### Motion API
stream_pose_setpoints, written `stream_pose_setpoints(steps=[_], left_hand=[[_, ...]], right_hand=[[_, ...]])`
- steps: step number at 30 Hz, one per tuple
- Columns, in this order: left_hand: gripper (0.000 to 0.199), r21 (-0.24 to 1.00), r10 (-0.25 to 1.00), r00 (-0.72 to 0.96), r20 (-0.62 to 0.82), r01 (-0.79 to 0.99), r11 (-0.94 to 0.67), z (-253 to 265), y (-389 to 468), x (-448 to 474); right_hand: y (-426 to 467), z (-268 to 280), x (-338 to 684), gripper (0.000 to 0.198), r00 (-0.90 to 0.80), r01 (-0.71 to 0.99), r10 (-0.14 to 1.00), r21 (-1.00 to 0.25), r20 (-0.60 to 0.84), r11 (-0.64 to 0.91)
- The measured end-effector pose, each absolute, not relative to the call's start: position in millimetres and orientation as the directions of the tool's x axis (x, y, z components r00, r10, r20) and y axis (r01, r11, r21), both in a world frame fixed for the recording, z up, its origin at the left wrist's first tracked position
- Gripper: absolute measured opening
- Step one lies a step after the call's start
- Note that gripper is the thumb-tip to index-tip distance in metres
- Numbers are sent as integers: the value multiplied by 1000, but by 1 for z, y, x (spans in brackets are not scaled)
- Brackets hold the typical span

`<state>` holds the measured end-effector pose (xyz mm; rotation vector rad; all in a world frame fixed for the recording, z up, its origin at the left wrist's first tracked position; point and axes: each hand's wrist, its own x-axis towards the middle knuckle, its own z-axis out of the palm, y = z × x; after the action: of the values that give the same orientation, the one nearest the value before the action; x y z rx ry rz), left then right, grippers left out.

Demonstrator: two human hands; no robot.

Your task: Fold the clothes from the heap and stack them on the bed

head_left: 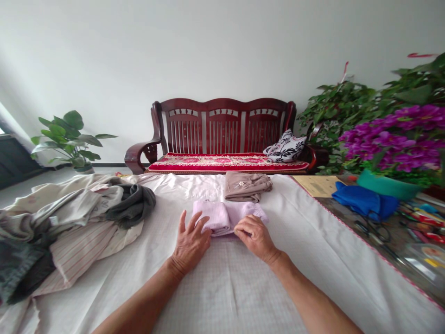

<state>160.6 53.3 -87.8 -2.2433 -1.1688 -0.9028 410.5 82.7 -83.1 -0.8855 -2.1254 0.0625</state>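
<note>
A light purple garment (212, 215), partly folded, lies on the white cloth (208, 287) in front of me. At its left near corner is my left hand (191, 241), fingers spread, the thumb side touching the fabric. My right hand (255, 236) is closed in a pinch on the near edge of the garment's right part. Just behind it rests a folded brown garment (245, 185) with a small flower on it.
To the left lies a heap of loose clothes (79, 213). On the right, beyond the cloth's edge, are a blue cloth item (365, 199), scissors (373, 229) and purple flowers (399, 139). A wooden sofa (222, 130) stands behind.
</note>
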Motion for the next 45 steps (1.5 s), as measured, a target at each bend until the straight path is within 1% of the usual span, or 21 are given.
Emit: stream_pose_setpoints(steps=[4, 8, 10, 12, 14, 17, 19, 20, 22, 24, 25, 27, 29, 31, 33, 36, 38, 40, 42, 43, 45], left_hand=[[9, -87, 522, 437, 733, 821, -565, -86, 53, 155], [12, -77, 530, 482, 697, 786, -613, -84, 53, 151], [13, -68, 538, 509, 672, 765, -640, -85, 54, 151], [13, -50, 547, 537, 642, 742, -669, -87, 56, 152], [13, -13, 579, 562, 591, 724, -690, -88, 58, 152], [11, 64, 633, 577, 516, 711, -700, -88, 60, 151], [10, 116, 633, 568, 526, 689, -715, -86, 60, 149], [13, 138, 628, 563, 537, 676, -724, -85, 59, 149], [28, 169, 625, 575, 528, 650, -741, -82, 58, 148], [48, 167, 622, 630, 466, 627, -761, -80, 56, 149], [53, 158, 617, 660, 428, 618, -770, -79, 56, 150], [54, 147, 607, 698, 379, 603, -784, -78, 55, 152], [50, 165, 616, 696, 369, 603, -781, -80, 55, 153], [48, 218, 651, 653, 386, 621, -753, -84, 57, 151], [45, 296, 718, 548, 430, 666, -685, -90, 61, 147], [42, 456, 816, 286, 503, 714, -531, -100, 69, 143], [44, 592, 858, 104, 502, 682, -429, -106, 74, 141], [47, 742, 903, -40, 428, 587, -325, -111, 78, 139], [53, 870, 945, -134, 298, 445, -211, -114, 81, 137], [56, 913, 959, -163, 233, 376, -158, -114, 82, 137], [63, 958, 971, -201, 129, 277, -70, -113, 84, 134]], right_hand=[[82, -85, 417, 14, -500, 585, 600, -267, 624, 766], [84, -87, 425, 11, -572, 614, 605, -200, 554, 764], [84, -88, 428, 19, -581, 626, 614, -189, 535, 756], [84, -89, 431, 30, -581, 634, 629, -198, 516, 748], [83, -88, 435, 36, -582, 644, 652, -214, 486, 735], [80, -84, 439, 37, -560, 665, 683, -237, 470, 708], [78, -80, 439, 34, -520, 674, 693, -258, 500, 692], [77, -78, 439, 33, -503, 676, 696, -269, 512, 686], [76, -75, 438, 29, -497, 681, 712, -286, 497, 674], [76, -74, 437, 26, -499, 702, 749, -303, 435, 644], [76, -74, 436, 25, -491, 718, 772, -315, 404, 621], [76, -72, 433, 26, -448, 738, 812, -359, 373, 572], [75, -69, 427, 27, -388, 738, 841, -419, 378, 529], [76, -63, 417, 27, -328, 749, 873, -463, 362, 473], [78, -56, 403, 33, -282, 795, 914, -461, 292, 393], [84, -48, 379, 52, -235, 865, 961, -419, 145, 275], [90, -48, 365, 59, -211, 870, 973, -434, 97, 232], [96, -53, 356, 61, -221, 821, 967, -510, 127, 255], [99, -60, 353, 59, -238, 746, 948, -585, 211, 318], [100, -64, 353, 58, -247, 723, 937, -596, 248, 349], [98, -70, 355, 52, -255, 744, 925, -553, 282, 374]])
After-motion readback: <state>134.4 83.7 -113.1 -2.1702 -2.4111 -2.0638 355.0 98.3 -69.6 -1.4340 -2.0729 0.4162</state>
